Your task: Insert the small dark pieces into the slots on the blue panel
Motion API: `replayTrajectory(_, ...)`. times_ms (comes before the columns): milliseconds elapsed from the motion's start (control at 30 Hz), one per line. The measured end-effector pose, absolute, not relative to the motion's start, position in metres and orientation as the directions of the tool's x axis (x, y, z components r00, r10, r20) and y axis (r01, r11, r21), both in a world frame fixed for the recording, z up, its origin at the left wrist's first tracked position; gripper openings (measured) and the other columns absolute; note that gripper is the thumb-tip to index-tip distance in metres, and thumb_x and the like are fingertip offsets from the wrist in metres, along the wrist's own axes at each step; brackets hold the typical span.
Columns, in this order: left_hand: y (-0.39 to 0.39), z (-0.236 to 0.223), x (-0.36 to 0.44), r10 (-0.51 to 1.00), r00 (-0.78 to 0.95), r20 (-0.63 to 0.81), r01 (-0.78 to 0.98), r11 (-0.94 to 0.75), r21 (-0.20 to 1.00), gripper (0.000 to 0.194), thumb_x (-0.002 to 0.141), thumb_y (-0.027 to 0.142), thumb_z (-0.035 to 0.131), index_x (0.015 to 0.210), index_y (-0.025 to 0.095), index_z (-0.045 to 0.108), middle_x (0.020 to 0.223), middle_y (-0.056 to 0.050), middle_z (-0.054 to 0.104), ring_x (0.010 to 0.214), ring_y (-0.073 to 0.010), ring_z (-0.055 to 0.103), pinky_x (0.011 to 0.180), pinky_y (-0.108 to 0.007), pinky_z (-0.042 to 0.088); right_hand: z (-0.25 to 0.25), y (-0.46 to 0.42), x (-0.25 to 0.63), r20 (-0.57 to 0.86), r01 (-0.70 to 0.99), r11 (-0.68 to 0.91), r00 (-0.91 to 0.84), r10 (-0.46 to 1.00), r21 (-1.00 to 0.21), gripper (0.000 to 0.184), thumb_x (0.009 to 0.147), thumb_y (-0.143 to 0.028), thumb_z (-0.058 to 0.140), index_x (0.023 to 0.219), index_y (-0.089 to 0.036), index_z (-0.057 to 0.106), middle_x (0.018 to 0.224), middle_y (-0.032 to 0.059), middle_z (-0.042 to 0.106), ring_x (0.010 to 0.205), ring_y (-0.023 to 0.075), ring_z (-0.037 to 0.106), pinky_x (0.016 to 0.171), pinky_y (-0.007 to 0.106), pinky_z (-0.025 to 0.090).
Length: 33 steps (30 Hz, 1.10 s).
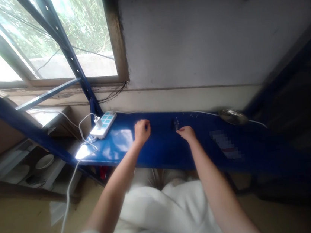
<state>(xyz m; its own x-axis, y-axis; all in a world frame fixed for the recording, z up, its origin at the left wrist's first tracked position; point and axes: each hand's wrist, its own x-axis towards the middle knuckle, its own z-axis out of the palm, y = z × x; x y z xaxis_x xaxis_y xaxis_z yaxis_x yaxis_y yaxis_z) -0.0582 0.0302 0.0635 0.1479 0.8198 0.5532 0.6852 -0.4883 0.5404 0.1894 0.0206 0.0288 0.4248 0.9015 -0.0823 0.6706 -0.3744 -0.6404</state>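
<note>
"Looking down at our blue tabletop [159, 151], where do we find our hands?"

"We have both above it, well apart. Our left hand [142, 131] is curled, its fingers bent inward; we cannot tell whether anything is inside."

"And our right hand [187, 132]?"

"We see its thumb and fingertips drawn together right by a cluster of small clear pieces [176, 123]. It is too blurry for us to say whether we are pinching one."

"Where is that cluster?"

"We have it on the tabletop, between our two hands and nearer the right. Beyond it, toward the wall, we see a few tiny pale bits [194, 116]."

"What else is near us?"

"A shiny metal dish [232, 116] toward the right, and a white power strip [104, 125] with a plug [97, 122] in it at the left end."
</note>
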Motion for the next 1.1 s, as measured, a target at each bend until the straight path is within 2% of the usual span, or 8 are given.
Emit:
replayTrajectory(100,0.053,0.077,-0.055,0.846,0.244,0.474,0.801,-0.451,0.394,0.022,0.080,0.022,0.048,0.099,0.019,0.059,0.107,-0.011,0.056,0.104,-0.0267,0.044,0.088,-0.042,0.033,0.037,0.007,0.178,-0.029,0.616,-0.297,0.405,0.914,-0.730,0.028,0.070,-0.032,0.062,0.091,-0.014,0.067,0.086,0.0093,0.070,0.071,0.0163,0.066,0.063,0.021,0.048)
replayTrajectory(200,0.070,0.080,-0.052,0.869,0.345,0.355,0.856,-0.446,0.260,0.024,0.078,0.022,0.054,0.101,0.019,0.060,0.120,-0.012,0.049,0.112,-0.0302,0.038,0.090,-0.047,0.030,0.047,-0.005,0.165,0.049,0.590,-0.186,0.359,0.932,-0.786,0.026,0.072,-0.032,0.059,0.089,-0.015,0.067,0.086,0.0089,0.070,0.072,0.0163,0.066,0.064,0.022,0.049)
replayTrajectory(300,0.080,0.077,-0.052,0.880,0.387,0.275,0.876,-0.445,0.188,0.023,0.076,0.021,0.057,0.099,0.018,0.062,0.125,-0.013,0.045,0.115,-0.0323,0.035,0.092,-0.051,0.028,0.056,-0.014,0.155,0.097,0.579,-0.106,0.310,0.946,-0.808,0.025,0.073,-0.032,0.058,0.089,-0.015,0.067,0.086,0.0085,0.070,0.073,0.0167,0.066,0.066,0.024,0.050)
replayTrajectory(500,0.087,0.071,-0.052,0.879,0.400,0.258,0.871,-0.452,0.191,0.019,0.075,0.019,0.058,0.094,0.017,0.064,0.121,-0.015,0.047,0.115,-0.0342,0.036,0.092,-0.055,0.026,0.069,-0.019,0.144,0.172,0.574,-0.015,0.269,0.948,-0.818,0.023,0.074,-0.030,0.057,0.087,-0.015,0.066,0.085,0.0085,0.070,0.076,0.0173,0.065,0.069,0.026,0.051)
replayTrajectory(700,0.087,0.071,-0.051,0.887,0.388,0.251,0.872,-0.441,0.214,0.019,0.075,0.020,0.058,0.093,0.018,0.064,0.118,-0.014,0.049,0.113,-0.0333,0.036,0.092,-0.055,0.026,0.069,-0.018,0.140,0.196,0.578,0.023,0.239,0.951,-0.816,0.023,0.074,-0.033,0.057,0.086,-0.016,0.066,0.082,0.0075,0.070,0.076,0.0169,0.065,0.070,0.027,0.052)
replayTrajectory(1100,0.090,0.068,-0.047,0.897,0.396,0.196,0.893,-0.426,0.147,0.017,0.078,0.018,0.053,0.089,0.017,0.065,0.111,-0.014,0.052,0.110,-0.0313,0.039,0.092,-0.054,0.025,0.064,-0.018,0.138,0.242,0.566,0.085,0.209,0.947,-0.820,0.023,0.074,-0.034,0.056,0.083,-0.016,0.067,0.078,0.0069,0.069,0.071,0.0172,0.065,0.068,0.029,0.052)
